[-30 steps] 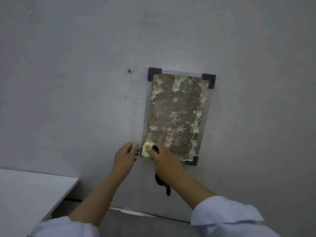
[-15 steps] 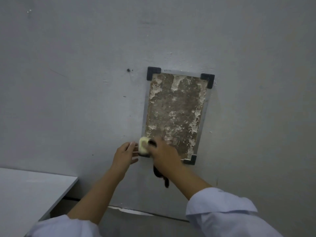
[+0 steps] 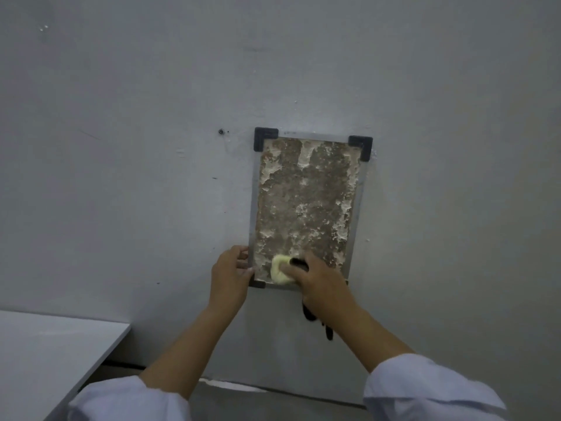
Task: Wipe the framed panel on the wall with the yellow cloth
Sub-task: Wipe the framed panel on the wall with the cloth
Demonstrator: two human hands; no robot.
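A framed panel (image 3: 305, 205) hangs on the grey wall, with a silver frame, black corner pieces and a brown surface mottled with white patches. My right hand (image 3: 318, 284) presses a bunched yellow cloth (image 3: 279, 270) against the panel's lower left part. A black strap (image 3: 315, 320) hangs below that hand. My left hand (image 3: 229, 276) rests against the frame's lower left edge, fingers on the frame. The panel's bottom right corner is hidden behind my right hand.
A white tabletop (image 3: 51, 354) juts in at the lower left, its edge close to my left forearm. A small dark screw hole (image 3: 221, 131) marks the wall left of the panel's top. The floor shows as a grey strip (image 3: 273, 402) below the wall.
The cloth moved from the frame's bottom left corner out past the left edge, then back right onto the panel's lower left surface. My left hand shifted closer onto the frame edge.
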